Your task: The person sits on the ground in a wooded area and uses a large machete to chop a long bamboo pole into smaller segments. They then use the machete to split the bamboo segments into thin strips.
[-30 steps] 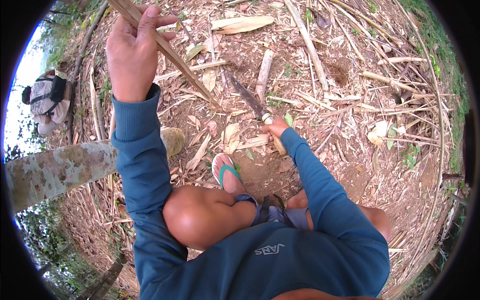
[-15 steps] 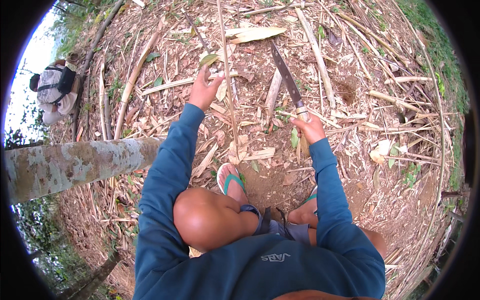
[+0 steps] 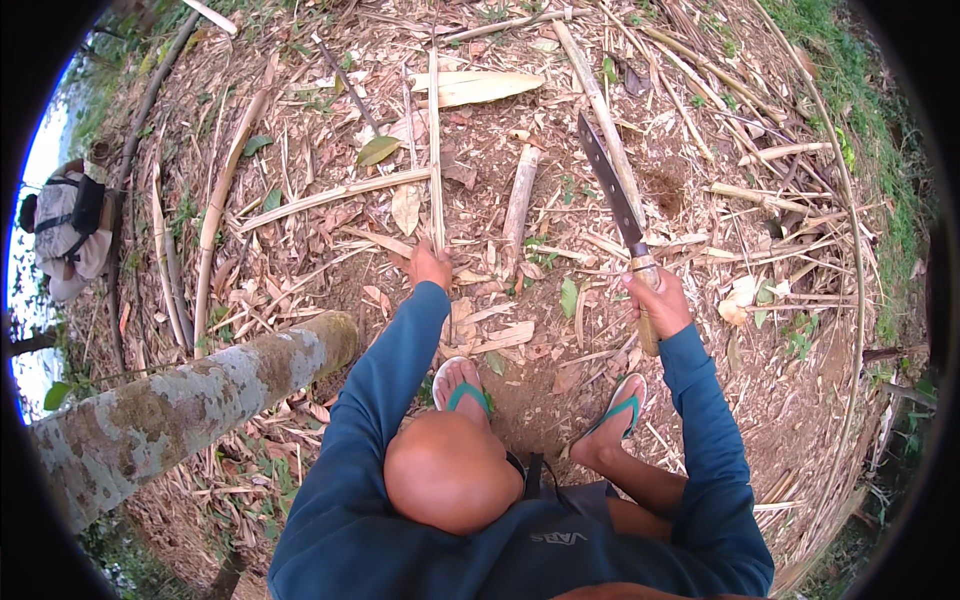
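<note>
My left hand [image 3: 430, 267] is closed around the near end of a long, pale split-wood strip [image 3: 435, 150], which stretches straight away from me. In my right hand [image 3: 661, 301] is a machete [image 3: 612, 185], gripped by its light wooden handle. The dark blade has a row of holes and points away from me, up and to the left, over the littered ground. Between the two hands lies a short, thick stick [image 3: 520, 195]. A flat strip [image 3: 335, 202] lies crosswise left of the held one, its right end meeting it.
A mottled tree trunk [image 3: 200, 405] leans in from the left, close to my left arm. Wood chips and dry leaves cover the ground. Long sticks [image 3: 605, 110] lie farther off and to the right. At the far left is a person [image 3: 68, 225] with a dark bag.
My left hand has closed on the strip's near end, after being open beside it. The strip now shows flatter and wider. My right hand with the machete has shifted right and nearer to me.
</note>
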Demonstrator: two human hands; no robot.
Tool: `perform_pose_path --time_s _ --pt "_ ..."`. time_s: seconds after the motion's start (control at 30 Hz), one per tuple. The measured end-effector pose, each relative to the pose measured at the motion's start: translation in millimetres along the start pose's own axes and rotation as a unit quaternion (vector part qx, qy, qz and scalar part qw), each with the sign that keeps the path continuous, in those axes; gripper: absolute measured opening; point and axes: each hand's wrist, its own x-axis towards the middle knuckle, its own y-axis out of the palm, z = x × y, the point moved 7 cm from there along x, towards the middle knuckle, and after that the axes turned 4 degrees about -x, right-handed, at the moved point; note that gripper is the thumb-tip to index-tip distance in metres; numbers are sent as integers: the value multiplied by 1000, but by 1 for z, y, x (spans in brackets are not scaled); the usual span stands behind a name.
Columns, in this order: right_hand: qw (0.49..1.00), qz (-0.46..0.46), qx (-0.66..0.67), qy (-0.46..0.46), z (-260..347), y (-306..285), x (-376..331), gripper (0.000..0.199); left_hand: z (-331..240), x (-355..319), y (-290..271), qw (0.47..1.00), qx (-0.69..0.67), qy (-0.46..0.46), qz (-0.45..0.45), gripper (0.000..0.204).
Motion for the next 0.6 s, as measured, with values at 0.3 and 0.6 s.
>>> perform_pose_path --time_s 0.3,0.6 --pt "915 -30 -339 -216 69 -65 -39 32 -54 -126 -88 895 -274 -185 298 13" --pt "923 47 -320 -209 -41 -6 -60 31 -127 -209 -72 740 -262 -352 510 29"
